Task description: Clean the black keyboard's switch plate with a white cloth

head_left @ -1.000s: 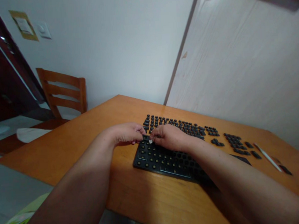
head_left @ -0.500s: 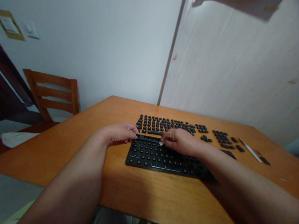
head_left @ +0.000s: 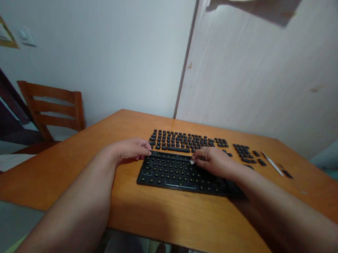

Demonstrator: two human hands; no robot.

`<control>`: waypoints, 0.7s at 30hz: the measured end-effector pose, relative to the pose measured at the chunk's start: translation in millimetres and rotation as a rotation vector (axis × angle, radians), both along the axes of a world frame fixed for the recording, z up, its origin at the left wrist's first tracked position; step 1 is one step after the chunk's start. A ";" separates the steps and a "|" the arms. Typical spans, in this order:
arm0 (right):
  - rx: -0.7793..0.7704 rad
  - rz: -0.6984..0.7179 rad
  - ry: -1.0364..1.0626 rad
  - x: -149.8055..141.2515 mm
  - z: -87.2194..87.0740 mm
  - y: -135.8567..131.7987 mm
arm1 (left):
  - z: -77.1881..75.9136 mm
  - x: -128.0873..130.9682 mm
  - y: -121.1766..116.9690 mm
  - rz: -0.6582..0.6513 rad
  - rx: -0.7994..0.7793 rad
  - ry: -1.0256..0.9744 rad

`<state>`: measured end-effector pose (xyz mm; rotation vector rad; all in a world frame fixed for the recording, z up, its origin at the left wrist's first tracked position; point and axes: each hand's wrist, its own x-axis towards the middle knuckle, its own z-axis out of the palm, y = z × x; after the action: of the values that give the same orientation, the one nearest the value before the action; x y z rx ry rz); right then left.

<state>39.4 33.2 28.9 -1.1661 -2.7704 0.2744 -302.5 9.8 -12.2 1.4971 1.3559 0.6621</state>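
The right hand (head_left: 212, 161) has its grip pinching one small, white, crumpled scrap (head_left: 192, 162) on one flat, black plastic keyboard base (head_left: 180, 173), which lies on the brown wooden desk (head_left: 156, 214). The left hand (head_left: 134, 149) touches the base's far left corner; whether its grip pinches, I cannot tell. In my judgement, rubbing too hard could slide the base into the loose, black plastic keycaps (head_left: 178, 149) just behind it, too many for sure counting. One slim white stick (head_left: 273, 163) lies farther right.
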 end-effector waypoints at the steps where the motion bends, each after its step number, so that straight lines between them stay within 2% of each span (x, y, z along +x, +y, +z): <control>1: -0.004 -0.008 0.000 2.7 -0.1 -0.5 | 0.1 0.4 -0.1 0.002 0.004 0.005; 9: 0.060 -0.095 -0.019 30.7 -1.3 -2.6 | -0.2 0.9 -1.0 0.016 0.022 0.003; 13: 0.032 -0.170 0.091 52.5 2.6 4.7 | 3.2 5.6 -2.7 0.079 0.094 -0.067; 16: 0.023 -0.219 0.183 58.8 3.8 7.4 | 20.2 15.6 -2.1 0.142 0.244 -0.002; 19: 0.009 -0.198 0.198 50.5 1.4 4.7 | 47.7 34.9 0.4 0.059 0.371 0.330; 21: 0.005 -0.174 0.186 40.4 -0.6 1.8 | 62.5 53.9 2.7 -0.008 0.425 0.447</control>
<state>79.8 35.0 28.2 -1.2992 -2.4925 0.3387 -248.7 12.5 50.4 2.0821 1.6064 0.6633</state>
